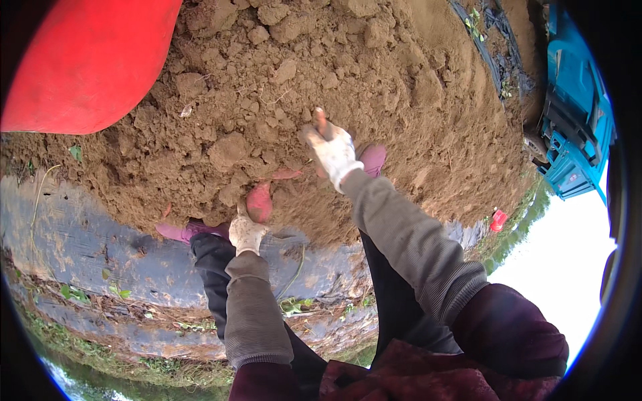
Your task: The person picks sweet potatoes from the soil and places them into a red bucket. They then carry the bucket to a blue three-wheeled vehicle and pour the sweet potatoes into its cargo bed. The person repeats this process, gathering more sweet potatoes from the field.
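Observation:
Both my hands wear soil-stained white gloves. My left hand (pixel 247 232) is low by the loose soil, its fingers closed against the side of a reddish-pink sweet potato (pixel 259 202); soil and the glove hide part of the grip. Just right of that, another reddish sweet potato (pixel 286 174) lies partly buried. My right hand (pixel 332 150) is farther forward above the soil, fingers curled round a slim orange-brown root (pixel 322 121) that sticks out past the glove. Pinkish skin of something shows beneath this hand, mostly covered.
Cloddy brown soil (pixel 227 150) spreads ahead of my pink shoes (pixel 373 160). A large red container (pixel 93 63) stands at the far left. Black plastic sheeting (pixel 154 264) covers the ground near me. A blue vehicle (pixel 574 113) and a small red object (pixel 498 220) are at the right.

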### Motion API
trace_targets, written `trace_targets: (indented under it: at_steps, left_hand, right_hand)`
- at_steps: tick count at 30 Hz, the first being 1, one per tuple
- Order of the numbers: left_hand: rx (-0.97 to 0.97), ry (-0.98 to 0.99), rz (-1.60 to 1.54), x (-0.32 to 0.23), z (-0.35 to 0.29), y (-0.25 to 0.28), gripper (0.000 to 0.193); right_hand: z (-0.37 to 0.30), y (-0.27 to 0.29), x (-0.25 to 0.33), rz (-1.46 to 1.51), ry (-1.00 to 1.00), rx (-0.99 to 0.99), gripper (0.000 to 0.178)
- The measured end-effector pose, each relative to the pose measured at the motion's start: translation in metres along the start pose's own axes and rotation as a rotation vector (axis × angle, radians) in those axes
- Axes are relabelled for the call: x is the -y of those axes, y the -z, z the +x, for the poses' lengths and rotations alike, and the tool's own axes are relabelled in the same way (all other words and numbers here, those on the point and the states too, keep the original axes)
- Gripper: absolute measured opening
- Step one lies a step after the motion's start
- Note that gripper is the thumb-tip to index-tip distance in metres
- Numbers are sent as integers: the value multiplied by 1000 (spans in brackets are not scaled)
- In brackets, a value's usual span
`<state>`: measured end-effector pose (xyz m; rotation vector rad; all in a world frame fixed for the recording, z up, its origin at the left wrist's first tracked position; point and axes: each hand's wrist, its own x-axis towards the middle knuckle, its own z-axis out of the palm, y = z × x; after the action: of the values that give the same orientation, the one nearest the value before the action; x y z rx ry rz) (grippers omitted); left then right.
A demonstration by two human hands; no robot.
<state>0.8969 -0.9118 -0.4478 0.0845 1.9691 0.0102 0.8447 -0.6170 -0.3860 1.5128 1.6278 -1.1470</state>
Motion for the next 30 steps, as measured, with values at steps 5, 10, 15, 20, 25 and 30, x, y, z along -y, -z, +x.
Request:
trace_targets:
  at_steps: [5,10,15,20,25,30]
  left_hand:
    - [386,246,-1220,-1,-32,-11,83]
    - [442,395,-1405,12,-71,4,58]
    - [592,-91,-1476,26,-81,64,79]
    - [474,-162,-1311,61,-75,150,90]
    - [277,-106,-1488,100,-66,153,73]
    - [229,-132,-1608,100,-71,136,67]
  right_hand:
    - [-2,0,-46,475,-218,-308,49]
    - [32,-25,-44,611,-154,-384,33]
    - [18,-17,-51,602,-233,-99,39]
    - [-11,-52,-90,585,-305,380,40]
    - [-4,-117,-102,-1055,807,315,38]
    - [9,-146,-79,-1149,500,388,41]
